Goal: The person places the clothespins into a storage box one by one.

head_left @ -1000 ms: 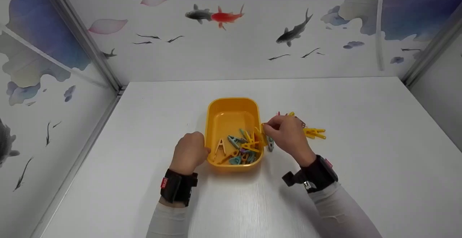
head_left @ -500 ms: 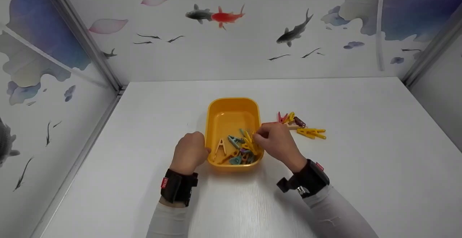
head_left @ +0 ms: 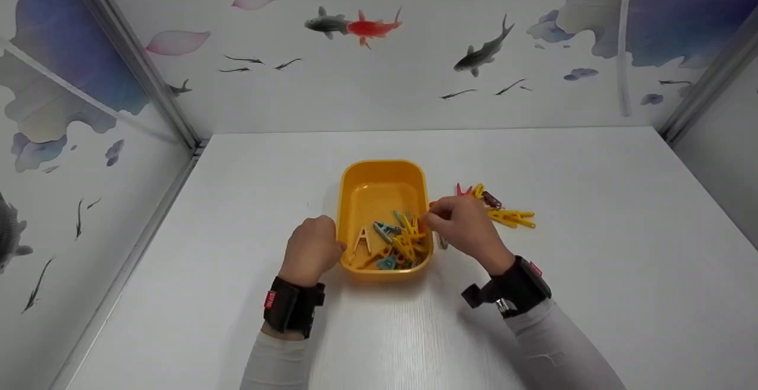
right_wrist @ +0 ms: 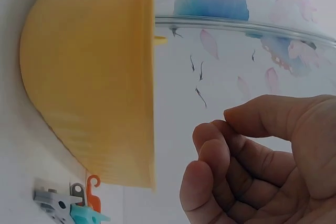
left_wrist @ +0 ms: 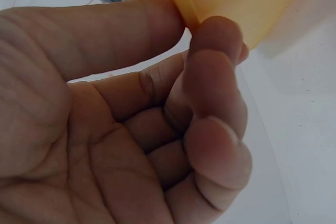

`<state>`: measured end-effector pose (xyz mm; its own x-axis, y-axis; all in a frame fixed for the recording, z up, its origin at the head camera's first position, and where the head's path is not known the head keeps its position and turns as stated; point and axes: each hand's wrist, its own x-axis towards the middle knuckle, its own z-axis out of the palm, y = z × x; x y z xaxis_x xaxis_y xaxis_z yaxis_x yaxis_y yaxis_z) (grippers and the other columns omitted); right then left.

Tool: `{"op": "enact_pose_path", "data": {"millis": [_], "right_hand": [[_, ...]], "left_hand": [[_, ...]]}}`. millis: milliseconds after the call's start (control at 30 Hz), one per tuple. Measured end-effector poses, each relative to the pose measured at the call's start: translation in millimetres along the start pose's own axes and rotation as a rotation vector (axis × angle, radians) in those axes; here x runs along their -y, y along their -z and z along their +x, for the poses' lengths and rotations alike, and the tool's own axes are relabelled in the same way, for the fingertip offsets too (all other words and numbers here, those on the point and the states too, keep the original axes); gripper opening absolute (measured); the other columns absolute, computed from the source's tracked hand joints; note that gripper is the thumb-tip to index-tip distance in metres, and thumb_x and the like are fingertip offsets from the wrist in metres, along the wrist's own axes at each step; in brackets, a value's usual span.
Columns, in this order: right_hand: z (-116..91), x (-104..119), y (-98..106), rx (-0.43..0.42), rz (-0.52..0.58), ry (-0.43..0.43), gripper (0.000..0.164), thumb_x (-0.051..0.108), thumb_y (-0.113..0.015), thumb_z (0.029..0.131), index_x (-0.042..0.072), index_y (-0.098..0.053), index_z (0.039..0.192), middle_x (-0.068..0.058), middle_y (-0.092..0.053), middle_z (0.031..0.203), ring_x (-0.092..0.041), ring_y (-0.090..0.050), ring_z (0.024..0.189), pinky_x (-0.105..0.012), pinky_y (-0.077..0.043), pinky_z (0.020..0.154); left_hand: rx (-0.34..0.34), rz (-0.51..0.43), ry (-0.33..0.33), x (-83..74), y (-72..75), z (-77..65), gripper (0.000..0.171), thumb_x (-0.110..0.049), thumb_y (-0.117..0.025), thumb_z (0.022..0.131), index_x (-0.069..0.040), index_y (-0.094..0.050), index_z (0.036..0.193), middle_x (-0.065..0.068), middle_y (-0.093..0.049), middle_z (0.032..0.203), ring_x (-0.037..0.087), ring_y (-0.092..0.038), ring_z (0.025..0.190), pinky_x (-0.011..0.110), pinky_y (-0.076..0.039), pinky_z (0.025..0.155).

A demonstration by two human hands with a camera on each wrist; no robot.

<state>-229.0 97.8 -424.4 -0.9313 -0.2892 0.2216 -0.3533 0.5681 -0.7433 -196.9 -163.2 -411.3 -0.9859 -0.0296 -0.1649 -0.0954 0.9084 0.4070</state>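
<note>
Bin (head_left: 382, 172) sits on white table (head_left: 604, 218), mural (head_left: 373, 25) beyond, left hand (head_left: 309, 251) pinching it, right (head_left: 469, 225) relaxed.

Before you, smooth plastic shaped the basin (head_left: 382, 171) and yellow clothespins (head_left: 510, 219) on a faintly glossy counter (head_left: 367, 337); your sleeves (head_left: 562, 348) were matt cloth, the corner rail (head_left: 133, 55) metal.

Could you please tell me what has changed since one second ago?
The right hand moved left over the yellow box, let go of a yellow clothespin onto the pile inside, then drew back right; its fingers now hold nothing. Unchanged: the left hand pinches the box's rim, and the box has not moved.
</note>
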Motion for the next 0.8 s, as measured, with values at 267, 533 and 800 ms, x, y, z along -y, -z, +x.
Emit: {"op": "enact_pose_path", "data": {"millis": [267,533,800], "right_hand": [[6.0,-12.3,9.0,-0.032,-0.037,-0.069,0.015,0.008,-0.067,0.094,0.001,-0.080,0.092,-0.009,-0.072,0.081,-0.014,-0.053,0.065,-0.026,-0.042,0.059],[13.4,-29.6,11.4,-0.007,-0.053,-0.164,0.019,0.014,-0.066,0.095,-0.001,-0.078,0.092,-0.007,-0.068,0.074,-0.017,-0.053,0.063,-0.029,-0.044,0.059],[18.4,-47.0,10.7,0.017,-0.068,-0.258,0.021,0.014,-0.065,0.097,-0.002,-0.078,0.095,-0.006,-0.066,0.075,-0.016,-0.053,0.063,-0.025,-0.044,0.058]], "left_hand": [[0.002,-0.005,0.008,-0.1,-0.4,0.1,0.017,-0.010,-0.075,0.092,0.000,-0.066,0.081,0.001,-0.040,0.064,0.018,-0.045,0.059,0.028,-0.033,0.055],[-0.012,-0.001,-0.010,0.5,-1.0,0.0,0.015,-0.009,-0.076,0.091,0.001,-0.068,0.084,0.000,-0.039,0.063,0.018,-0.044,0.058,0.028,-0.034,0.054],[-0.006,-0.011,-0.007,1.0,-1.4,0.1,0.014,-0.009,-0.076,0.091,0.001,-0.068,0.084,0.001,-0.039,0.063,0.017,-0.045,0.057,0.027,-0.033,0.054]]}}
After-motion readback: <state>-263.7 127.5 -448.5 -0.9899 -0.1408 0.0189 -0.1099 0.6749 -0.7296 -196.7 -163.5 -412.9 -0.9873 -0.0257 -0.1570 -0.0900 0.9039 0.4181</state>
